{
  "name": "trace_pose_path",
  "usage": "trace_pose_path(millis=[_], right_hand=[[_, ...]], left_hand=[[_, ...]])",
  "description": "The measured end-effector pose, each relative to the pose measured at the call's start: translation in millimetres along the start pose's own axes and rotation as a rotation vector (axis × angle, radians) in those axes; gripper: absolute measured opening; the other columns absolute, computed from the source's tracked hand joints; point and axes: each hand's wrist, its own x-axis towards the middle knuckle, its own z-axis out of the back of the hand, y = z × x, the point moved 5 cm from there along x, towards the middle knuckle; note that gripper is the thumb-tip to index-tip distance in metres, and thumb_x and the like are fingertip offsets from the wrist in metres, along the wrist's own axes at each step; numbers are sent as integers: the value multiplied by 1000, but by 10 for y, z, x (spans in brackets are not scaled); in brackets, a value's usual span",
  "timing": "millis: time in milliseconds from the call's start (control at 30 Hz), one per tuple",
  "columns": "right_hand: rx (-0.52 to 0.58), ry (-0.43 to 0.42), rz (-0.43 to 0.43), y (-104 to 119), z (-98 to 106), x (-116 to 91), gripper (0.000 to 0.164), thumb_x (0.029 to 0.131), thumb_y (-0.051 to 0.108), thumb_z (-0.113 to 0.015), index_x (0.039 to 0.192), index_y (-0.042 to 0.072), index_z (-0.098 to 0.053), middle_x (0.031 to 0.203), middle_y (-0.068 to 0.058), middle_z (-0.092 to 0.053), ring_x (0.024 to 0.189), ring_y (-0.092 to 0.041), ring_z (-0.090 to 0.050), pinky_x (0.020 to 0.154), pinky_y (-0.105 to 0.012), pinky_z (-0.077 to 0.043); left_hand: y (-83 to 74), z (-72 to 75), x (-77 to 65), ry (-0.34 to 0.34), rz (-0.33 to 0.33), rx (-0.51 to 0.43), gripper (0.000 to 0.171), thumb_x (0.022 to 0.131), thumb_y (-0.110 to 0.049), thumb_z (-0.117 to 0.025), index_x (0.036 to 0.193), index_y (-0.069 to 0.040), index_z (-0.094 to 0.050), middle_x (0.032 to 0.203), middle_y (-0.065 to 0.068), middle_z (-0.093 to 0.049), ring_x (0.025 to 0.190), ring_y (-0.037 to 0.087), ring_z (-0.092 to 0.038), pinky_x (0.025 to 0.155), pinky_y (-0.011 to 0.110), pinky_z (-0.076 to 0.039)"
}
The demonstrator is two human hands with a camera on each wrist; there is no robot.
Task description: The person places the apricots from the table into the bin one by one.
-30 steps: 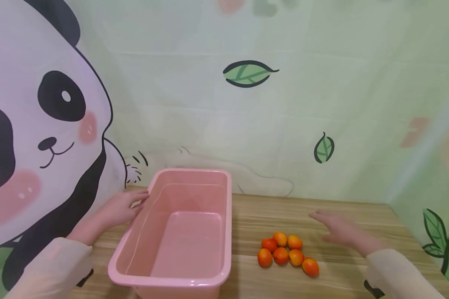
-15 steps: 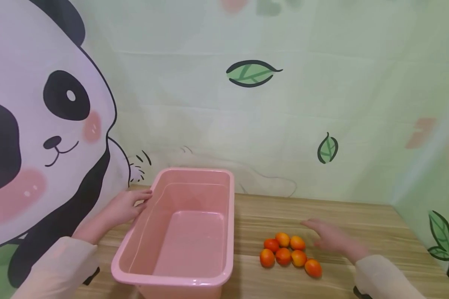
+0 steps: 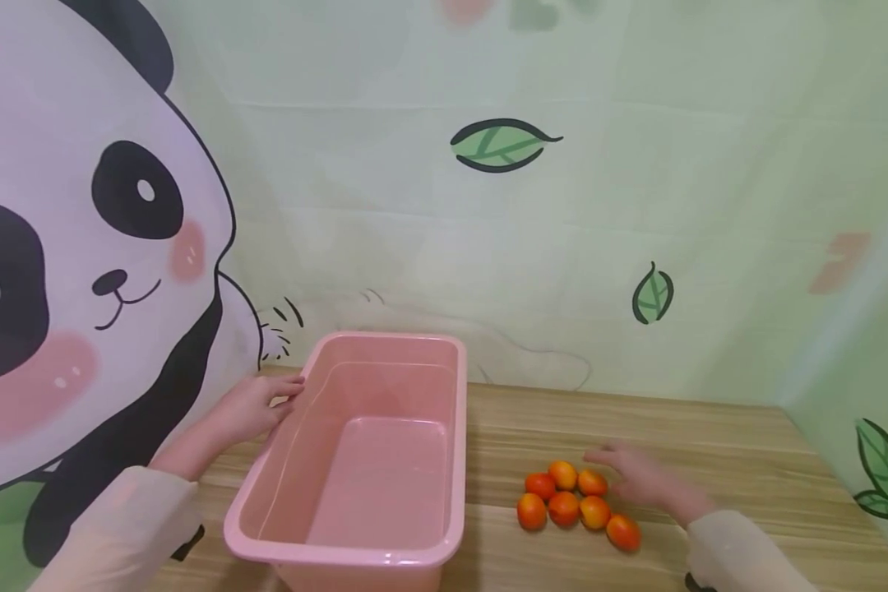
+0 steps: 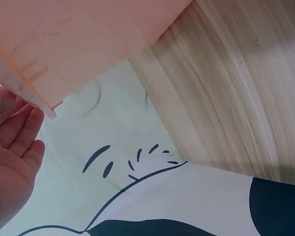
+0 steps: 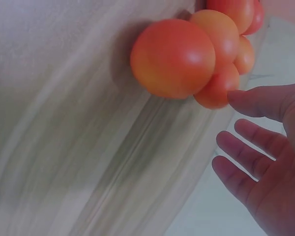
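A deep pink plastic basin (image 3: 388, 485) stands on the wooden table, with nothing inside it. At its left rim, my left hand (image 3: 255, 407) rests its fingertips on the outer edge; in the left wrist view the fingers (image 4: 19, 130) are loosely bent against the underside of the rim. To the right of the basin lies a tight cluster of several small orange-red tomatoes (image 3: 564, 509). My right hand (image 3: 647, 479) hovers just right of and behind them, blurred, holding nothing. In the right wrist view, its fingers are spread and the thumb (image 5: 258, 102) overlaps one tomato (image 5: 219, 88).
The wooden table (image 3: 710, 444) runs back to a fabric backdrop (image 3: 385, 205) printed with a panda and leaves. The basin's tall side wall stands between the tomatoes and my left hand.
My right hand has moved left and lower, close to the tomatoes. My left hand has stayed at the basin's rim. The whole head view has shifted slightly.
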Motion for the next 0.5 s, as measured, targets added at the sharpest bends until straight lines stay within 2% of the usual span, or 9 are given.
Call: trace_pose_path(millis=[167, 500], right_hand=[[51, 22, -44, -15, -80, 23, 51, 66, -8, -58, 117, 1, -55, 120, -30, -48, 109, -46, -44, 89, -59, -35], [69, 34, -44, -51, -177, 87, 47, 67, -10, -58, 113, 1, -58, 113, -20, -57, 108, -43, -48, 89, -58, -36]], left_hand=[[14, -10, 9, 8, -8, 4, 30, 82, -7, -57, 109, 5, -60, 117, 20, -56, 109, 39, -49, 85, 48, -43], [30, -18, 19, 30, 1, 10, 31, 82, -8, -58, 110, 5, -60, 119, 20, -55, 109, 40, -49, 79, 44, -47]])
